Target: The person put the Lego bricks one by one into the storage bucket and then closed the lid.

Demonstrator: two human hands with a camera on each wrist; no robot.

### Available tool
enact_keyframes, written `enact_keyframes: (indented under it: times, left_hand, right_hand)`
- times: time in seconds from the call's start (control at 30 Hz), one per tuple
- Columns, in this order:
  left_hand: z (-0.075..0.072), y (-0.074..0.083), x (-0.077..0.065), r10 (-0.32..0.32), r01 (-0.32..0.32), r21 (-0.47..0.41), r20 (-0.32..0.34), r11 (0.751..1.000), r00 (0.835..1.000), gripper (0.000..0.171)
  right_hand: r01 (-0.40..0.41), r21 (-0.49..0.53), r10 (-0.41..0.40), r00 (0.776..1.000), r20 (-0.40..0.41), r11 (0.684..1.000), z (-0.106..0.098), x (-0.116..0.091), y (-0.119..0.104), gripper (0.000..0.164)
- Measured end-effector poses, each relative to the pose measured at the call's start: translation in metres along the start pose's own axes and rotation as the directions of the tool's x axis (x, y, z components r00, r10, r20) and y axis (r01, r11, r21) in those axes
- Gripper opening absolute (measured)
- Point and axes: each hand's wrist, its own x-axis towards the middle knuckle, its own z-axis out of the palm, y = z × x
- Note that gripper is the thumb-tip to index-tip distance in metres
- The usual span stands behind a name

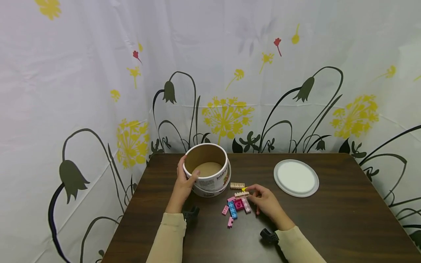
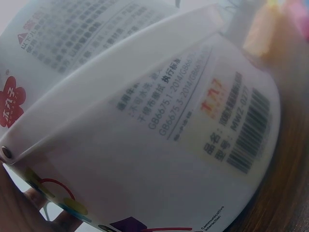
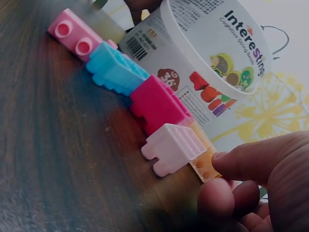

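Note:
My left hand [image 1: 185, 179] grips the rim of a white printed bucket [image 1: 210, 183], thumb over the edge and fingers around its far left side. The bucket's mouth is open, and its white handle [image 2: 113, 82] crosses its side in the left wrist view. My right hand [image 1: 267, 202] pinches the end of a peach toy building brick [image 1: 242, 195] between thumb and finger. A small yellow piece [image 1: 244, 189] shows at the index fingertip. Beside that hand lie a pale pink brick [image 3: 171, 147], a magenta brick [image 3: 157, 105] and a blue brick [image 3: 116, 70].
Another peach brick [image 1: 237, 185] lies right of the bucket. Small pink bricks, including one pink brick [image 1: 230, 222], lie toward the front. A round white lid [image 1: 296, 176] rests on the brown table [image 1: 338, 219] at right. A flowered curtain [image 1: 210, 65] hangs behind.

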Motion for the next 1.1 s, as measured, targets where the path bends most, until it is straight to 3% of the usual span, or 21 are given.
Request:
enact_keyframes:
  times: [0.23, 0.5, 0.87, 1.1]
  left_hand:
    - [0.0011, -0.0002, 0.0008, -0.003, 0.003, -0.003, -0.001, 1.0, 1.0, 0.087]
    - [0.0012, 0.0001, 0.0029, 0.011, -0.01, -0.014, 0.007, 1.0, 1.0, 0.088]
    - [0.0019, 0.0049, 0.0009, 0.0, 0.0, -0.013, 0.0, 1.0, 1.0, 0.086]
    - [0.0004, 0.0044, -0.002, 0.003, -0.003, -0.016, -0.003, 1.0, 1.0, 0.088]
  right_hand:
    - [0.014, -0.069, -0.017, 0.999, -0.038, 0.998, 0.0028, 0.0009, 0.0012, 0.023]
    - [0.002, -0.08, -0.007, 0.998, -0.062, 0.997, 0.0059, -0.0001, -0.0008, 0.023]
    - [0.042, -0.031, -0.044, 0.998, -0.051, 0.999, 0.004, 0.0006, 0.0021, 0.024]
    - [0.081, 0.077, -0.079, 0.996, -0.032, 0.994, 0.0043, 0.0008, 0.0084, 0.029]
